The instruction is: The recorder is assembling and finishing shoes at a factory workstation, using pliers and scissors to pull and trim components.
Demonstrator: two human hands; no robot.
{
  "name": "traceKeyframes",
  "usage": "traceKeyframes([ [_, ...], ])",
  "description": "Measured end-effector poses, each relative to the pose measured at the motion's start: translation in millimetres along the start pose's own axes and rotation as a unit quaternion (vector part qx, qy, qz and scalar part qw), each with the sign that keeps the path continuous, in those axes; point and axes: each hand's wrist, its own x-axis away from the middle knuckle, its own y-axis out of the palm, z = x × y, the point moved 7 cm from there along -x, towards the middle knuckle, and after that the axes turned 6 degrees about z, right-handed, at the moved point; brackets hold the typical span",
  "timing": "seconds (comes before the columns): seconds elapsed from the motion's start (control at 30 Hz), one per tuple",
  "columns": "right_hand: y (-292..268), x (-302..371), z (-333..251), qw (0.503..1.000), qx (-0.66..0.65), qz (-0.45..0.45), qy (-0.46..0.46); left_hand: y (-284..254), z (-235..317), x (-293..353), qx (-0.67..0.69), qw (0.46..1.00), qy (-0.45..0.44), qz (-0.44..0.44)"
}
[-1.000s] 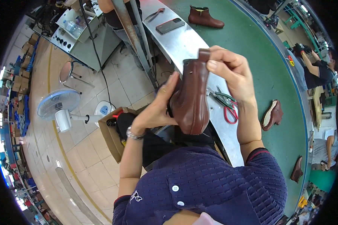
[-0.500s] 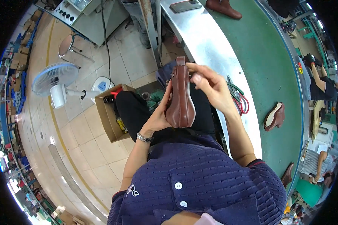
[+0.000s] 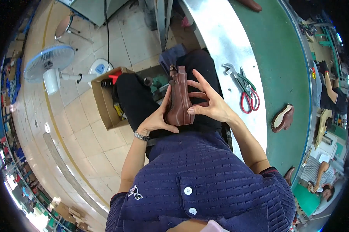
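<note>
A brown leather boot [image 3: 179, 101] is held upright over my lap, its pull tab at the top and a seam running down its back. My left hand [image 3: 161, 118] is wrapped round its left side and lower end, the thumb lying along the bottom. On the right side, my right hand [image 3: 211, 102] has its thumb and some fingertips against the leather, while the index finger stretches up clear of it. Beside that hand, cutters [image 3: 232, 71] and red-handled scissors [image 3: 248, 94] lie together on the metal bench edge [image 3: 251, 131].
A brown shoe [image 3: 283, 118] lies on the green work surface [image 3: 284, 85]. An open cardboard box [image 3: 104, 106] with bottles stands left of my knees. Farther left are a fan [image 3: 50, 69] and a stool [image 3: 63, 28]. Other people sit at the far right.
The boot has come down slightly toward me and turned a little. My right hand has moved from the pull tab down to the boot's right side, fingers spreading. The view has shifted.
</note>
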Motion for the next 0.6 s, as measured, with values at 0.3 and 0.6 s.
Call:
traceKeyframes([
  [0.3,24.9,-15.3,24.1,0.993,0.089,-0.068,0.044,-9.1,-8.0,-2.3,0.173,0.962,-0.089,0.194],
  [0.6,38.8,-11.4,16.7,0.984,0.141,-0.094,0.056,2.9,3.1,4.8,0.174,0.942,-0.064,0.28],
])
